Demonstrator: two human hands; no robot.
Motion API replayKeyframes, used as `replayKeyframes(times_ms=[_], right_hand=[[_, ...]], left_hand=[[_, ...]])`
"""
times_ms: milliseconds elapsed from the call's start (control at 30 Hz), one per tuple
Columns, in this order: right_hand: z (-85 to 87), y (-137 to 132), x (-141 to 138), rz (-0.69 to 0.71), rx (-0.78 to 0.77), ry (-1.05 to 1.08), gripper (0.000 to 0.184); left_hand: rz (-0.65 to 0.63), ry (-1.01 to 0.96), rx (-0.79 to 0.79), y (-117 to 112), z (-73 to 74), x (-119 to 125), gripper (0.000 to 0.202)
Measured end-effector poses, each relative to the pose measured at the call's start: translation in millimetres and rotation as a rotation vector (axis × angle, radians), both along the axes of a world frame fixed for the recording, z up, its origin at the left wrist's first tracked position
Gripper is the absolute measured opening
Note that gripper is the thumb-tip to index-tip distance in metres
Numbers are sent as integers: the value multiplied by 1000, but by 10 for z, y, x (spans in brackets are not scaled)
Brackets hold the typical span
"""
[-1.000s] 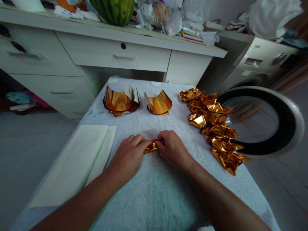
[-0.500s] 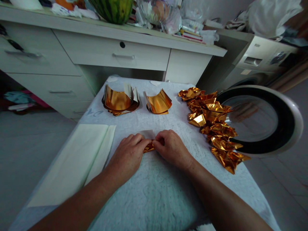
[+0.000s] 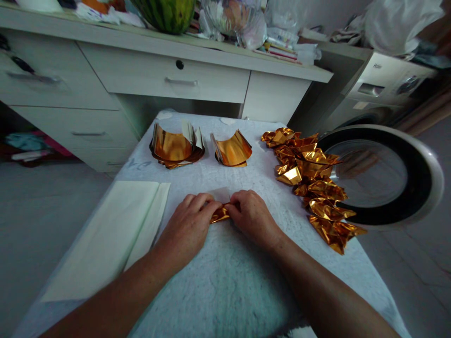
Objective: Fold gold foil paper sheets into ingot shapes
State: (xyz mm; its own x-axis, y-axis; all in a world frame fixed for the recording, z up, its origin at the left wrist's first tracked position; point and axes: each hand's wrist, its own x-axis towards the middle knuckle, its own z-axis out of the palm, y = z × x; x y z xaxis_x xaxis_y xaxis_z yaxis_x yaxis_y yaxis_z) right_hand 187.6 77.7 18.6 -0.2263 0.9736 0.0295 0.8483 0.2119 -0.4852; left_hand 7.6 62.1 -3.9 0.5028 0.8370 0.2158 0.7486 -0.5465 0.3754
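Observation:
Between my two hands, low over the cloth-covered table (image 3: pixel 225 281), is a sheet of gold foil paper (image 3: pixel 220 215), partly folded, with its pale back showing behind the fingers. My left hand (image 3: pixel 192 218) is closed on its left end, thumb along the top. My right hand (image 3: pixel 252 213) pinches the right end with thumb and curled fingers. Both hands hide much of the sheet. Beyond them lie a larger curved stack of gold foil sheets (image 3: pixel 172 146) and a smaller curved stack (image 3: pixel 233 149). A row of folded gold foil pieces (image 3: pixel 310 180) runs along the right side.
Pale folded paper (image 3: pixel 105 234) lies at the table's left, beside my left forearm. An open washing machine door (image 3: pixel 380 176) reaches close to the table's right edge. Behind stands a white drawer counter (image 3: pixel 176 80) with a watermelon (image 3: pixel 165 14) and plastic bags on top.
My thumbs have moved slightly apart along the foil paper, so a little more of its gold face shows between them. The stacks and folded pieces stay where they were.

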Motion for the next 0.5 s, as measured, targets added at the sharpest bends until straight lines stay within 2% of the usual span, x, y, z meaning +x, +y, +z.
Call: replayKeyframes(times_ms=[500], right_hand=[[22, -74, -67, -3, 46, 68, 7]], left_hand=[[56, 18, -43, -25, 18, 4, 24]])
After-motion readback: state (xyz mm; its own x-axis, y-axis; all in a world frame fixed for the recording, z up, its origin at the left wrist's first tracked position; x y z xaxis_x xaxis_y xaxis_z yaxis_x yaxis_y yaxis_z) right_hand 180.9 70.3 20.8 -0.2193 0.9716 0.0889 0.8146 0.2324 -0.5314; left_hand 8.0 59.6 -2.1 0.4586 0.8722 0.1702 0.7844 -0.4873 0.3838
